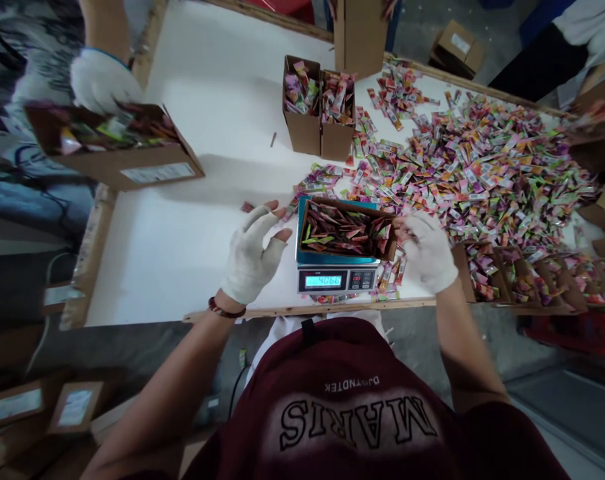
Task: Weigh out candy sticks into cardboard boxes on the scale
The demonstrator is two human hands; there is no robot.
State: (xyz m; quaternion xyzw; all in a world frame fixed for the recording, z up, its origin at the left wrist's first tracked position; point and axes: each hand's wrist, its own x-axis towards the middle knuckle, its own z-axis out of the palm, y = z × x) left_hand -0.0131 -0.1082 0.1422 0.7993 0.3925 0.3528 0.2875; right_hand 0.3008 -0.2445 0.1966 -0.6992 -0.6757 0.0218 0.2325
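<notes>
Box sits on the scale, open top, full of sachets. Its long axis runs left-right across the scale pan, so each hand faces a short end.

Left hand: gloved, fingers spread, palm down, just left of the scale, clear of the box and holding nothing.

Right hand: gloved, at the scale's right side, fingers curled against the box's right end. It touches the box, so it is the nearer one. Can't tell if it pinches a sachet or only the cardboard.

Scale display is lit; digits too blurred to trust.

Loose pile covers the worktop behind and right of the scale, with strays reaching up to it. Two upright filled boxes stand behind the scale, well apart from it. Far left of the scale, a co-worker's gloved hand holds a carton over the worktop edge.
</notes>
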